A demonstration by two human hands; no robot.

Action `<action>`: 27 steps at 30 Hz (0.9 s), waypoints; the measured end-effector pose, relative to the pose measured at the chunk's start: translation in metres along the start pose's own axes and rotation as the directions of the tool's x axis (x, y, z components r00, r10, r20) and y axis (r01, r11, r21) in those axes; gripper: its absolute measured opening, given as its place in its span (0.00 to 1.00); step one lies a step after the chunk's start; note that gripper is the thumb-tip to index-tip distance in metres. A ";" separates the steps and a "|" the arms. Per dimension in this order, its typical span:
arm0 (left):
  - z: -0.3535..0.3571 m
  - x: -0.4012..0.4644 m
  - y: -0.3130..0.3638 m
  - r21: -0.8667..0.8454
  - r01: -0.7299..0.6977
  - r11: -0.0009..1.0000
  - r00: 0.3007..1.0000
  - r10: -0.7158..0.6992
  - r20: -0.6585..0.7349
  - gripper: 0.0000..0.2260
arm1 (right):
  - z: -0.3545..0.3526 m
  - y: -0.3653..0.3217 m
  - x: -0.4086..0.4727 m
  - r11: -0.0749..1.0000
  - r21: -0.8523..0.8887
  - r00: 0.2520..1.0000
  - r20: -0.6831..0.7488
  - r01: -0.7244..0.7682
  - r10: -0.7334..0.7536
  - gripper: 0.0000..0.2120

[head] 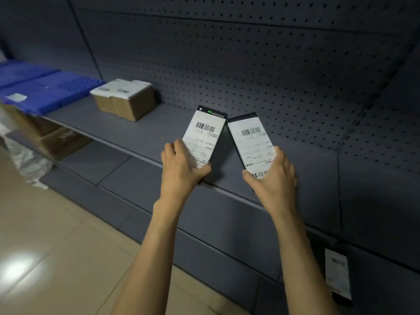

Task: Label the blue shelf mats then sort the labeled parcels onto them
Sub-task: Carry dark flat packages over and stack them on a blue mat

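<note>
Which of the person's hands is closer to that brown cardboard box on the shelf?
Left. The left hand is right of the brown cardboard box, holding a parcel; the right hand is farther right, holding another.

The flat dark box with a white shipping label (205, 137) carries black barcode stripes and a green mark on its top edge. Just right of it, a second dark flat box (252, 144) shows a white label with black barcodes. Well left of it, a brown cardboard carton (123, 100) is topped in white; beyond lie bright blue studded plastic mats (48, 90). Behind it, the grey pegboard panel (250, 64) is dotted with dark holes.
</note>
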State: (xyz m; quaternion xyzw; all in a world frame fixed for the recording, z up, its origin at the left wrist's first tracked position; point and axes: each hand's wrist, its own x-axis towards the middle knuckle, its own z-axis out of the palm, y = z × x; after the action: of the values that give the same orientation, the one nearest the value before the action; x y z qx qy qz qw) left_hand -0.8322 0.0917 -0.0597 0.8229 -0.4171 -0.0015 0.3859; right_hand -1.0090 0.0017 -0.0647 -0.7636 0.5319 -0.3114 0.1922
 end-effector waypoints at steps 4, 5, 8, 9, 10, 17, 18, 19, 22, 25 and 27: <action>-0.035 -0.009 -0.040 0.046 0.090 0.995 0.987 -0.083 -0.139 0.37 | 0.031 -0.044 -0.003 0.992 0.084 0.989 0.104 0.095 -0.104 0.41; -0.046 -0.014 -0.052 0.073 0.129 0.989 0.979 -0.115 -0.167 0.37 | 0.040 -0.056 -0.006 0.987 0.104 0.983 0.126 0.124 -0.137 0.41; -0.083 -0.028 -0.093 0.097 0.238 0.966 0.950 -0.211 -0.228 0.36 | 0.073 -0.101 -0.024 0.963 0.166 0.948 0.204 0.212 -0.244 0.40; -0.097 -0.032 -0.108 0.086 0.273 0.958 0.938 -0.244 -0.247 0.37 | 0.084 -0.118 -0.030 0.953 0.186 0.932 0.232 0.240 -0.280 0.40; -0.112 -0.037 -0.124 0.073 0.301 0.951 0.923 -0.272 -0.272 0.38 | 0.096 -0.135 -0.038 0.943 0.205 0.915 0.258 0.263 -0.311 0.40; -0.233 -0.064 -0.249 0.031 0.463 0.886 0.784 -0.393 -0.480 0.32 | 0.186 -0.274 -0.101 0.850 0.343 0.782 0.357 0.399 -0.511 0.39; -0.254 -0.065 -0.267 0.034 0.478 0.878 0.764 -0.395 -0.510 0.32 | 0.199 -0.297 -0.110 0.835 0.369 0.765 0.361 0.409 -0.534 0.39; -0.275 -0.065 -0.285 0.034 0.489 0.872 0.745 -0.396 -0.537 0.32 | 0.211 -0.321 -0.120 0.819 0.395 0.750 0.361 0.416 -0.555 0.39; -0.334 -0.069 -0.336 0.041 0.533 0.845 0.683 -0.400 -0.611 0.32 | 0.247 -0.387 -0.145 0.768 0.473 0.710 0.347 0.431 -0.613 0.39; -0.382 -0.074 -0.382 0.053 0.581 0.812 0.628 -0.406 -0.664 0.32 | 0.282 -0.437 -0.166 0.746 0.505 0.685 0.353 0.434 -0.637 0.40; -0.403 -0.074 -0.412 0.030 0.596 0.802 0.607 -0.426 -0.672 0.33 | 0.305 -0.460 -0.175 0.751 0.503 0.683 0.364 0.428 -0.633 0.40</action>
State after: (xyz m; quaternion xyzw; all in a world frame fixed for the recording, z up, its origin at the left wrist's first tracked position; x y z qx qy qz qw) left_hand -0.4671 0.5443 -0.0627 0.8996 -0.0031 0.2180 0.3785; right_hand -0.5244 0.3191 -0.0479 -0.8882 0.1403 -0.2352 0.3690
